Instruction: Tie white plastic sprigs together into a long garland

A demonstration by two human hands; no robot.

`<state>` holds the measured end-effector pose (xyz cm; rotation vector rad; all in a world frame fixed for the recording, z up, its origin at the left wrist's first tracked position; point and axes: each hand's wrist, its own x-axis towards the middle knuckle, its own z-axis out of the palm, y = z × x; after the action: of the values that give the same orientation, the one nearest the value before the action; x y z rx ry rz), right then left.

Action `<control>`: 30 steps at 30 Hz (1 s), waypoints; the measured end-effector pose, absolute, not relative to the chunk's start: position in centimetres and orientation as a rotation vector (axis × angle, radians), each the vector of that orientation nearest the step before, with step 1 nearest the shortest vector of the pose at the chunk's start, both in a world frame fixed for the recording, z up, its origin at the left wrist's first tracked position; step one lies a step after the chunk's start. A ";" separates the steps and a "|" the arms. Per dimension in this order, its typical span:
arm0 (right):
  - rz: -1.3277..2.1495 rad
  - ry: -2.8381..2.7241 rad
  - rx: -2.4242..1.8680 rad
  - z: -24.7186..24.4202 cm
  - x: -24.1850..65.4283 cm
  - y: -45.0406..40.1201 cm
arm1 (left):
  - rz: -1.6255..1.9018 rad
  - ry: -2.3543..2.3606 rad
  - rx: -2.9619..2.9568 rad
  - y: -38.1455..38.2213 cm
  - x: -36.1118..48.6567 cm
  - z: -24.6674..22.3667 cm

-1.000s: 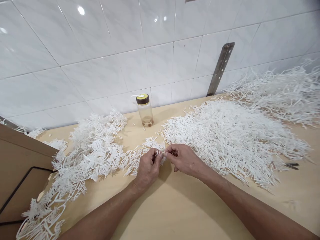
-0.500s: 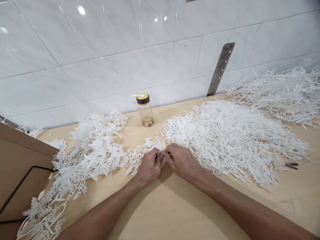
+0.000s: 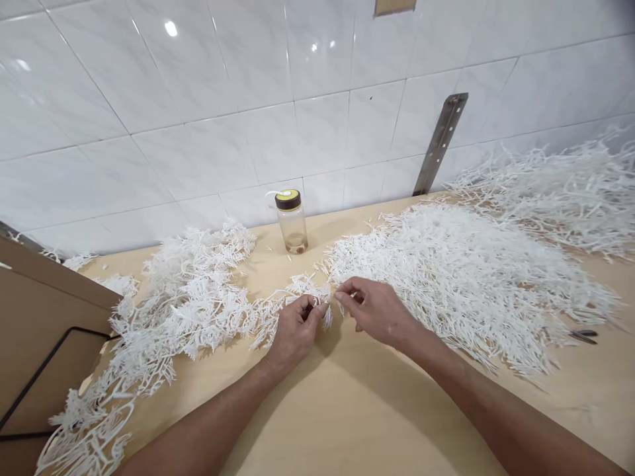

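Observation:
My left hand (image 3: pixel 296 328) pinches a white branched plastic piece (image 3: pixel 327 317) between thumb and fingers, at the middle of the wooden table (image 3: pixel 337 410). Just right of it, a small gap away, my right hand (image 3: pixel 374 309) has thumb and forefinger pressed together; whatever they hold is too small to make out. A large heap of thin white pieces (image 3: pixel 461 271) spreads behind and right of my right hand. Clumps of white branched pieces (image 3: pixel 198 297) lie to the left, reaching as far as my left hand.
A clear jar (image 3: pixel 294 228) with a dark and yellow lid stands near the tiled wall. Small dark snips (image 3: pixel 584 336) lie at the right. Longer white strands (image 3: pixel 560 192) fill the back right. A cardboard box (image 3: pixel 49 317) stands at the left edge; a metal bracket (image 3: pixel 440 144) leans at the wall.
My right hand has moved right, away from my left hand, so the two no longer touch. My left hand stays nearly in place with the white piece. The whole view has shifted slightly.

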<state>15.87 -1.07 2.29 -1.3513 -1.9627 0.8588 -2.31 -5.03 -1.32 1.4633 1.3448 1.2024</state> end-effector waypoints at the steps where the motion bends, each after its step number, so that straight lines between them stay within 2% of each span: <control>1: 0.934 -1.970 -1.325 2.3 15.5 -1.4 | 1.205 1.351 1.471 -5.0 -2.3 -1.3; 11: 1.230 -1.875 -1.242 1.1 14.4 -2.0 | 1.213 1.418 1.512 -5.0 -2.3 -0.9; 19: 0.979 -2.003 -1.333 1.8 14.1 -2.4 | 1.175 1.456 1.577 -5.1 -2.4 -1.2; 25: 1.038 -1.968 -1.362 2.0 14.2 -2.4 | 1.117 1.530 1.630 -5.4 -2.3 -1.1; 30: 0.920 -2.029 -1.360 1.7 14.0 -2.4 | 1.027 1.593 1.754 -5.2 -2.2 -0.7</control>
<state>14.00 -2.41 1.69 -1.3605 -2.0293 0.9202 -2.25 -5.21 -0.74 1.7538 1.5934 1.0267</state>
